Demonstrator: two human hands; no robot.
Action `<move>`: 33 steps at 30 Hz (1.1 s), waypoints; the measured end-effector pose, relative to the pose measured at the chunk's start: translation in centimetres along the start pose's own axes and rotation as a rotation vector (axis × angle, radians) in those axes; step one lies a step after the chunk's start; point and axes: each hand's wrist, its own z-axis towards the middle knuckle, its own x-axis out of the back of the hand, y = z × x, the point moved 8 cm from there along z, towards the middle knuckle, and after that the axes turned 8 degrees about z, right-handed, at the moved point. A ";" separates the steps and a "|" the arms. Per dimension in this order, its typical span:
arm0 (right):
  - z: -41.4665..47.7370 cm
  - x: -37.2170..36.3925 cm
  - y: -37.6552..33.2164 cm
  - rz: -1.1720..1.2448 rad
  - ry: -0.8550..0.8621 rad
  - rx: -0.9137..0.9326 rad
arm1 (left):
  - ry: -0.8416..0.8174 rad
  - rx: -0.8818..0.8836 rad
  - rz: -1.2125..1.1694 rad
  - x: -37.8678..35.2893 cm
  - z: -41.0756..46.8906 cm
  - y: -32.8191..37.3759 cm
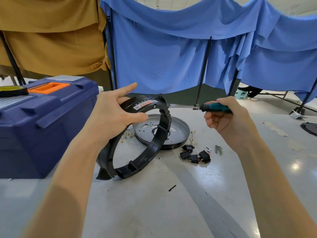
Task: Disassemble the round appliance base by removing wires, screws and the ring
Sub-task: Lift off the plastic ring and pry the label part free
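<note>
Head view: the left hand [113,114] grips the top of the black ring [137,143], which stands tilted on the table [154,212]. The right hand [228,121] holds a screwdriver [216,107] with its tip at the ring. The plate [178,133], switches [195,154] and screws [218,149] lie loose, so most of the job looks done.

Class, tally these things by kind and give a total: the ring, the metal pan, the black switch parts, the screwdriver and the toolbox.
black ring: 1
metal pan: 1
black switch parts: 4
screwdriver: 1
toolbox: 1
Total: 8
</note>
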 end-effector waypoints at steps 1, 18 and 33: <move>0.0 -0.3 0.3 0.024 -0.027 -0.027 | 0.009 -0.013 0.016 0.1 0.0 0.0; -0.1 -2.0 1.1 0.006 -0.129 -0.004 | 0.069 0.015 0.052 0.2 0.3 -0.5; -1.5 -3.0 -0.3 -0.381 -0.489 -0.022 | 0.167 -0.018 0.104 1.3 -0.6 1.3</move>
